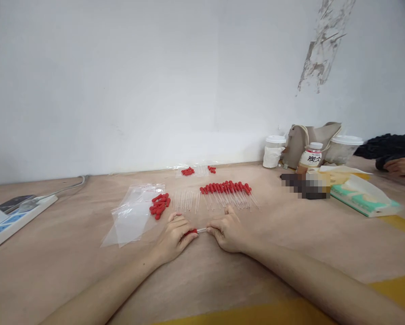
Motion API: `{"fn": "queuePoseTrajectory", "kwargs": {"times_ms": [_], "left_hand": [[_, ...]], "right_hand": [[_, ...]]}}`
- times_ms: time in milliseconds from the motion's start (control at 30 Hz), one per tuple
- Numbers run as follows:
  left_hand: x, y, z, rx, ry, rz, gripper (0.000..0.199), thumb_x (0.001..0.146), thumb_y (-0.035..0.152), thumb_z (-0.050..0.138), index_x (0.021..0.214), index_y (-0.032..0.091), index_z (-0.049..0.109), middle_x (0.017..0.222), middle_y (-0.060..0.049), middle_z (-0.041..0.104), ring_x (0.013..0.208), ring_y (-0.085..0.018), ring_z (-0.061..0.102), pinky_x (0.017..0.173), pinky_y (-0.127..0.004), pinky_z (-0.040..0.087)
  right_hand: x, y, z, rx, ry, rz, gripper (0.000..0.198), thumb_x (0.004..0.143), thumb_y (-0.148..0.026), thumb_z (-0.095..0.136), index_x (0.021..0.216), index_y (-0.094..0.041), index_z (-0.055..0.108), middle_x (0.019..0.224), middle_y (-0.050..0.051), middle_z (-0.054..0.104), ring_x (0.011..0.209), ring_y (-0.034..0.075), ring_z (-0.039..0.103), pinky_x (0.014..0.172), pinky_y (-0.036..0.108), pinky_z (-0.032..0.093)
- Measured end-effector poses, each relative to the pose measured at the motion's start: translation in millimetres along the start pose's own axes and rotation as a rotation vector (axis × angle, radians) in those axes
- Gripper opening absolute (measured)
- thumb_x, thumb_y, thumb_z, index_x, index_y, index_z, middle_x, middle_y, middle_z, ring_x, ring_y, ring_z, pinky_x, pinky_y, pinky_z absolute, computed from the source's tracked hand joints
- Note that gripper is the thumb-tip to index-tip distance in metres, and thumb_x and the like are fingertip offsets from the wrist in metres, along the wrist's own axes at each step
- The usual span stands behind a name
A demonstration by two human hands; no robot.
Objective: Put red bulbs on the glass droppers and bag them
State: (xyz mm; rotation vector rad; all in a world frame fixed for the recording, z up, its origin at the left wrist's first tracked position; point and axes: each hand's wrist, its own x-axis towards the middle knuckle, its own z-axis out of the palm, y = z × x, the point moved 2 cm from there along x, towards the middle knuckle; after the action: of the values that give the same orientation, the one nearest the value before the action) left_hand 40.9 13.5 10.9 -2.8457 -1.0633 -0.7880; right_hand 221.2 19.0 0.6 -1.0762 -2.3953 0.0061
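My left hand (175,237) is closed on a red rubber bulb (191,232), most of it hidden by the fingers. A clear glass dropper tube (202,230) runs from the bulb to my right hand (227,229), which pinches it; tube and bulb are in line, low over the table. Beyond my hands lies a row of bare glass tubes (183,201). To its right is a row of droppers with red bulbs (225,187), tips toward me. Loose red bulbs (159,205) are heaped left of the bare tubes.
Clear plastic bags (131,216) lie at the left; another bag with red bulbs (188,171) is near the wall. A power strip (22,221) sits far left. At right are lidded cups (274,151), a bottle (310,158), a tissue pack (365,196) and another person's hand (403,166).
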Motion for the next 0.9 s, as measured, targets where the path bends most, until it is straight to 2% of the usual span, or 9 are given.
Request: {"fn": "queuePoseTrajectory", "kwargs": {"times_ms": [200,500,700,800,900], "left_hand": [[-0.1,-1.6,1.9,0.02,0.002,0.058,0.016,0.085,0.024,0.043,0.081,0.019,0.058,0.069,0.0,0.058,0.071,-0.014,0.053,0.089,-0.037,0.031],[-1.8,-4.8,3.5,0.099,0.026,0.11,0.017,0.086,0.024,0.042,0.081,0.019,0.058,0.07,0.0,0.058,0.072,-0.014,0.052,0.092,-0.04,0.029],[-1.8,-13.0,-0.9,0.04,0.072,-0.012,0.015,0.081,0.032,0.051,0.078,0.018,0.057,0.073,-0.001,0.06,0.072,-0.015,0.052,0.086,-0.038,0.033],[-3.9,-15.8,-3.1,-0.019,0.068,-0.073,0.017,0.077,0.036,0.056,0.079,0.019,0.058,0.073,-0.001,0.06,0.074,-0.017,0.052,0.08,-0.036,0.036],[-7.4,-18.3,-6.0,-0.074,0.068,-0.173,0.025,0.074,0.037,0.059,0.092,0.02,0.057,0.077,-0.001,0.057,0.076,-0.017,0.052,0.072,-0.031,0.04]], "right_hand": [[2.5,-3.9,3.1,0.04,-0.052,0.059,0.025,0.081,-0.021,0.042,0.06,-0.017,0.055,0.062,-0.003,0.064,0.051,0.007,0.042,0.07,0.028,0.02],[5.4,-6.7,5.0,0.068,-0.088,0.111,0.024,0.082,-0.023,0.043,0.065,-0.02,0.06,0.065,-0.003,0.065,0.054,0.008,0.045,0.071,0.028,0.021],[3.5,-6.5,-8.7,-0.029,0.019,-0.06,0.023,0.084,-0.026,0.041,0.081,-0.023,0.064,0.075,0.002,0.062,0.072,0.013,0.048,0.071,0.031,0.019],[1.0,-3.0,-9.9,-0.113,0.041,-0.113,0.021,0.083,-0.026,0.044,0.078,-0.021,0.064,0.076,0.003,0.06,0.077,0.014,0.047,0.071,0.032,0.019],[-1.7,1.8,-9.3,-0.16,0.05,-0.112,0.021,0.081,-0.026,0.045,0.073,-0.02,0.063,0.074,0.003,0.06,0.076,0.015,0.047,0.071,0.032,0.02]]}}
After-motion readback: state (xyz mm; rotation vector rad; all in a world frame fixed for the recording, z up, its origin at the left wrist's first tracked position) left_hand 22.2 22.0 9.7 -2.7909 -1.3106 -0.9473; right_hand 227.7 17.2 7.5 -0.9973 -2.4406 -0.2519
